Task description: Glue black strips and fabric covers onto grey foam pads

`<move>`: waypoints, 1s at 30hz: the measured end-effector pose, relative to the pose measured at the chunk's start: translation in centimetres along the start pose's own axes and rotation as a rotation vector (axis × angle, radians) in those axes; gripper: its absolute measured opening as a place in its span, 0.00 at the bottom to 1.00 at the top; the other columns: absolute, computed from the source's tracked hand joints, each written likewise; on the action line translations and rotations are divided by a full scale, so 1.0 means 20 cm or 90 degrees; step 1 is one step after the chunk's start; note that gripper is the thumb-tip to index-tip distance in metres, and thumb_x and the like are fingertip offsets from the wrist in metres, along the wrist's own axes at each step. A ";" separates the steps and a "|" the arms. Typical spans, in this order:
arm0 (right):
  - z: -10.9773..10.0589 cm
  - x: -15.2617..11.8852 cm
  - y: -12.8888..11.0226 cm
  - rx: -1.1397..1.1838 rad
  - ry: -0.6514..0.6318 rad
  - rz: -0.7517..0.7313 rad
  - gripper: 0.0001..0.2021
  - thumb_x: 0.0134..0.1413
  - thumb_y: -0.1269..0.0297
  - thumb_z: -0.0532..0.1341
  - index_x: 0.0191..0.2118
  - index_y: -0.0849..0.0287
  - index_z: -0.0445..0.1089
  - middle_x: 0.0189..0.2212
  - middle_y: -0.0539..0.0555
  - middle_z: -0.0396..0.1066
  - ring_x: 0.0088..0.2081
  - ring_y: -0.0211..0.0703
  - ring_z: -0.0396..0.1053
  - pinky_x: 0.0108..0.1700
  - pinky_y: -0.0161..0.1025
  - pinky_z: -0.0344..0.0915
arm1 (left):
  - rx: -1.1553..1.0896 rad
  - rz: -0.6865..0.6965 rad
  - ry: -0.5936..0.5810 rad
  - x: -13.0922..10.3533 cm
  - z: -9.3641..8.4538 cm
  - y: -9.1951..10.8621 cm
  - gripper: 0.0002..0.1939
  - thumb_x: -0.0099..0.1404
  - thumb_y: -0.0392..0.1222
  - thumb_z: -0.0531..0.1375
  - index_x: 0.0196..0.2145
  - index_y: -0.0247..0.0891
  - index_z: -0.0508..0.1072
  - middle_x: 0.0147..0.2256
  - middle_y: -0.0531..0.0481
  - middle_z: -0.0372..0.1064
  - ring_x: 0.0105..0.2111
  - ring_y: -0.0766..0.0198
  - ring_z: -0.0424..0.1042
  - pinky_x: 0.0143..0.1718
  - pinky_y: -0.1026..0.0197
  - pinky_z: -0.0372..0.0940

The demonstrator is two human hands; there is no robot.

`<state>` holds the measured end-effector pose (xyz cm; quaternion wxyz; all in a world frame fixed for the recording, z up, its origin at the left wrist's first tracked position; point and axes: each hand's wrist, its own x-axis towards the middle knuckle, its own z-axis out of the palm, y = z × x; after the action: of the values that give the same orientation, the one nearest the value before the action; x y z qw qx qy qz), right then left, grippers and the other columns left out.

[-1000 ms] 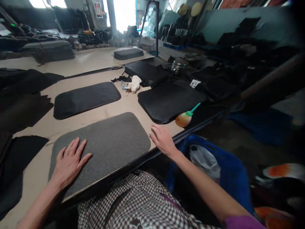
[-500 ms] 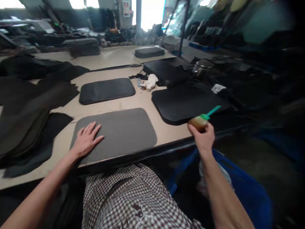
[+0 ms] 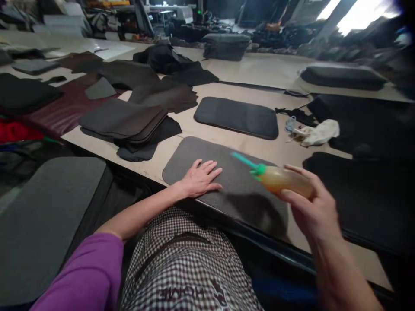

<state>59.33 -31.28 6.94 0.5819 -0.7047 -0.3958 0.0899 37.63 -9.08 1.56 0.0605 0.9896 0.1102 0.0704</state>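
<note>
My left hand [image 3: 201,178] lies flat with fingers spread on a grey rounded panel [image 3: 227,160] at the table's front edge. In my right hand [image 3: 311,194] is a squeeze bottle [image 3: 285,179] of amber liquid, held above the panel's right part. The bottle's green nozzle points left, toward the middle of the panel, and does not touch it. A shadow falls on the panel below the bottle. Behind the panel lies a smaller dark padded panel [image 3: 236,117].
Stacked dark brown sheets [image 3: 125,119] lie to the left. A white cloth [image 3: 320,132] and black panels [image 3: 363,190] are at the right. Another grey panel [image 3: 48,216] stands at lower left. A dark stack [image 3: 226,46] sits farther back.
The view has turned to the left. My right hand has brought the bottle from beyond the panel's right side to above the panel, its nozzle now pointing left. My left hand stays on the panel.
</note>
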 end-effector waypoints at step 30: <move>0.89 0.14 0.09 0.577 -0.057 0.254 0.31 0.55 0.31 0.61 0.46 0.56 0.75 0.36 0.55 0.74 0.26 0.38 0.68 0.18 0.32 0.57 | 0.012 -0.040 -0.048 -0.28 -0.05 -0.44 0.43 0.73 0.71 0.44 0.74 0.41 0.55 0.76 0.38 0.41 0.76 0.51 0.43 0.73 0.44 0.40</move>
<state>51.54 -16.19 0.89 0.7836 -0.4386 -0.1991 0.3924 30.29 -1.67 0.65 0.0574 0.9881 0.1397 0.0303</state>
